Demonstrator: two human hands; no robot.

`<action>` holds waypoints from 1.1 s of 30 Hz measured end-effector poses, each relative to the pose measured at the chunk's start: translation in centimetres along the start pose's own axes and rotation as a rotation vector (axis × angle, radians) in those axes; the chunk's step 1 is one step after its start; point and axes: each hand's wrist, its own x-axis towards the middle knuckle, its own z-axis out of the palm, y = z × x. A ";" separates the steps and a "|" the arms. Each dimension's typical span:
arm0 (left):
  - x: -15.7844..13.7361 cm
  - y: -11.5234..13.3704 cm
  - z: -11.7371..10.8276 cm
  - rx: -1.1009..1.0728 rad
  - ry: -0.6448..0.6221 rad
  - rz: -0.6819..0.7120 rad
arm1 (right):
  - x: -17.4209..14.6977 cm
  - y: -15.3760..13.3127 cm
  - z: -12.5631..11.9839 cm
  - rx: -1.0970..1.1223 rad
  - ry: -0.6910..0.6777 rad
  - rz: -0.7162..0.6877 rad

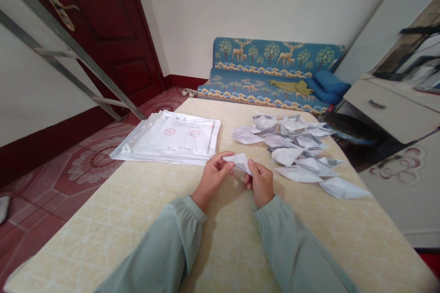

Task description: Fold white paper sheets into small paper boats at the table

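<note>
A small folded piece of white paper (241,161) is held above the table between my two hands. My left hand (217,170) pinches its left corner between thumb and fingers. On the other side, my right hand (260,179) grips the right edge, thumb in front. The paper has a pointed, roughly triangular shape. To the right lie several folded paper boats (304,169), grouped close together, some overlapping. A stack of paper sheets (172,135) sits to the left, its top sheet printed with text and red round stamps.
The table (144,219) has a pale yellow patterned cover. Beyond it stands a blue sofa (254,78) with deer prints. A metal ladder (75,50) leans at the left before a dark red door (103,18). A white cabinet (395,110) is at the right.
</note>
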 end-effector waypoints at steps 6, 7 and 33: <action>0.0 -0.8 0.2 -0.117 -0.036 0.020 | 0.0 -0.1 0.1 0.091 -0.060 0.058; 0.1 -0.9 0.1 -0.124 -0.042 0.028 | 0.0 -0.2 0.2 0.105 -0.066 0.070; 0.0 -1.1 0.1 0.251 0.161 0.116 | -1.2 -0.4 2.1 -0.332 -0.112 -0.185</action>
